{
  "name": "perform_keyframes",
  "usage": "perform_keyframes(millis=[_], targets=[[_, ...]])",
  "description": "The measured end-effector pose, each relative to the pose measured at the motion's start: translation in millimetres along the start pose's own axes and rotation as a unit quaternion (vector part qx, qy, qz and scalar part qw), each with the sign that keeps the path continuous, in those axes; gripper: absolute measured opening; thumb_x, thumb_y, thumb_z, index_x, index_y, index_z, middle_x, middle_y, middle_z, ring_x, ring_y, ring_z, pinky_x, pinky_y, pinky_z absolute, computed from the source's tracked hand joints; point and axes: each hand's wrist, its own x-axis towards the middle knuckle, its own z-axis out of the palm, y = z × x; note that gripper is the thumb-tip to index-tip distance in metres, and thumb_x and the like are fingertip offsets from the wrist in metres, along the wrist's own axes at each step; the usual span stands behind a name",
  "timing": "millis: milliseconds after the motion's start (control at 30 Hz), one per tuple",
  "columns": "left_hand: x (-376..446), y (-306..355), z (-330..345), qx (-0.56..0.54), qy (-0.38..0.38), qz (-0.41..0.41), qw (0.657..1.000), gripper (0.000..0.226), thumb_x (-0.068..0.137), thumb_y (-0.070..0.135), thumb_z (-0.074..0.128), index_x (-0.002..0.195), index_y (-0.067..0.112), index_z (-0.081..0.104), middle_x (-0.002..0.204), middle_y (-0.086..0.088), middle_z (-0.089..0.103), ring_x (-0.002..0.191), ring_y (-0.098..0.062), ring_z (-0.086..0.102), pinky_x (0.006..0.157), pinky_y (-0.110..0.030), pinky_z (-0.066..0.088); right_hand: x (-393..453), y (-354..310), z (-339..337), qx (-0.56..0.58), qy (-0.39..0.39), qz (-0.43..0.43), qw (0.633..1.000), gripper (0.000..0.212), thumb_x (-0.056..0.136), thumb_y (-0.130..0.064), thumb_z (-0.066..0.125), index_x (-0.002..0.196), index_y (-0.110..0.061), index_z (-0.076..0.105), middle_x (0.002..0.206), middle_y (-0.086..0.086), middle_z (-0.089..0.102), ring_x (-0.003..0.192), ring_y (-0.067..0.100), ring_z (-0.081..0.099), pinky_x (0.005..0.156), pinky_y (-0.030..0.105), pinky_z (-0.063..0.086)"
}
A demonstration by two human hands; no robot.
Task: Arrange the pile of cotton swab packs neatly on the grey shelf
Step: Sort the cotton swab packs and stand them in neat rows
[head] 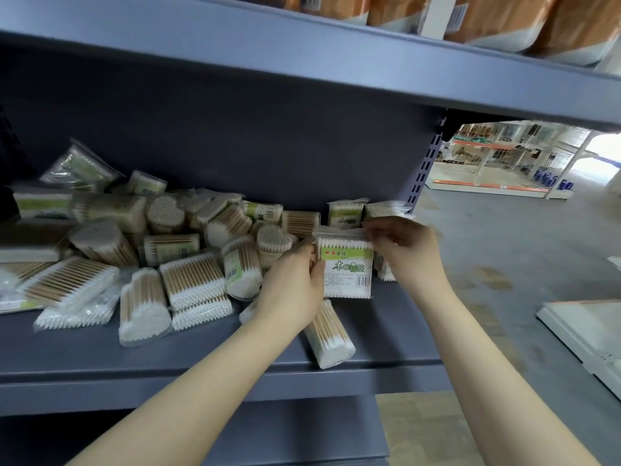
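Grey steel shelving fills the view, with a warehouse floor [504, 230] showing past its right upright [425, 169]; on the shelf [201, 358] a loose pile [134, 250] of swab packs sprawls from the left edge to the middle, some flat, some on end, some tilted against the back panel. Both hands hold one flat pack [347, 269] upright near the shelf's right end; the left hand [292, 284] pinches its left edge, thumb in front, while the right hand [400, 245] grips the clear top strip at the right corner. Behind it two more packs [346, 213] stand against the back panel, possibly touching each other, though blur hides the seam; a round tub [329, 338] of swabs lies on its side below the held pack, near the shelf's front lip. Orange-wrapped goods [504, 18] sit on the tier above.
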Motion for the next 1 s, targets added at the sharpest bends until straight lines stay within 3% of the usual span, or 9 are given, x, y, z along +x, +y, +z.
perform_keyframes(millis=[333, 467, 533, 633, 833, 900, 1000], targets=[[14.6, 6.7, 16.2, -0.001, 0.017, -0.007, 1.0, 0.023, 0.095, 0.022, 0.044, 0.111, 0.01, 0.057, 0.1, -0.005, 0.065, 0.09, -0.023, 0.06, 0.078, -0.038, 0.048, 17.4, 13.6, -11.6, -0.017, -0.042, 0.023, 0.999, 0.023, 0.081, 0.002, 0.06, 0.086, -0.018, 0.07, 0.076, -0.01, 0.066, 0.058, -0.01, 0.055, 0.057, 0.007, 0.041], [26.0, 11.7, 24.9, 0.001, 0.039, -0.015, 0.999, 0.024, 0.093, 0.022, 0.048, 0.112, 0.01, 0.056, 0.099, -0.007, 0.066, 0.092, -0.026, 0.06, 0.08, -0.039, 0.047, 26.3, 19.0, -20.5, -0.033, -0.086, 0.013, 0.996, 0.03, 0.078, 0.002, 0.059, 0.078, -0.026, 0.068, 0.072, -0.014, 0.067, 0.062, -0.008, 0.057, 0.067, 0.013, 0.044], [30.3, 16.1, 29.3, -0.02, 0.039, -0.024, 0.999, 0.039, 0.09, 0.022, 0.052, 0.128, 0.015, 0.046, 0.098, -0.005, 0.064, 0.091, -0.025, 0.061, 0.081, -0.04, 0.049, 29.5, 21.4, -23.3, -0.049, -0.108, 0.0, 0.993, 0.034, 0.077, 0.003, 0.057, 0.074, -0.03, 0.066, 0.064, -0.017, 0.066, 0.058, -0.007, 0.058, 0.068, 0.012, 0.045], [34.2, 18.4, 36.7, -0.014, 0.022, -0.015, 1.0, 0.059, 0.087, 0.016, 0.058, 0.14, 0.025, 0.032, 0.104, -0.005, 0.061, 0.092, -0.024, 0.06, 0.083, -0.038, 0.048, 32.1, 28.6, -25.3, -0.073, -0.13, -0.016, 0.989, 0.033, 0.076, 0.005, 0.056, 0.08, -0.027, 0.065, 0.074, -0.014, 0.065, 0.064, -0.008, 0.058, 0.068, 0.008, 0.044], [39.5, 17.0, 54.7, 0.082, -0.027, 0.039, 0.995, 0.04, 0.09, 0.015, 0.052, 0.129, 0.024, 0.051, 0.12, -0.003, 0.047, 0.103, -0.02, 0.053, 0.084, -0.022, 0.035, 34.7, 45.9, -31.8, -0.145, -0.137, -0.054, 0.979, 0.028, 0.078, 0.001, 0.056, 0.093, -0.019, 0.069, 0.09, -0.01, 0.064, 0.081, 0.006, 0.058, 0.073, 0.01, 0.043], [39.7, 16.4, 58.2, 0.1, -0.041, 0.039, 0.993, 0.039, 0.092, 0.015, 0.049, 0.13, 0.022, 0.05, 0.121, -0.004, 0.045, 0.103, -0.021, 0.052, 0.084, -0.024, 0.036, 38.2, 49.0, -36.4, -0.163, -0.112, -0.062, 0.978, 0.027, 0.079, 0.0, 0.056, 0.095, -0.017, 0.069, 0.092, -0.009, 0.062, 0.084, 0.008, 0.054, 0.074, 0.01, 0.04], [43.1, 10.9, 61.3, 0.156, -0.045, 0.038, 0.986, 0.037, 0.093, 0.018, 0.047, 0.13, 0.02, 0.049, 0.123, -0.003, 0.043, 0.104, -0.021, 0.053, 0.084, -0.031, 0.042, 43.5, 54.6, -42.1, -0.192, -0.088, -0.058, 0.976, 0.029, 0.08, 0.0, 0.052, 0.098, -0.016, 0.068, 0.093, -0.008, 0.057, 0.09, 0.011, 0.049, 0.076, 0.021, 0.038]])
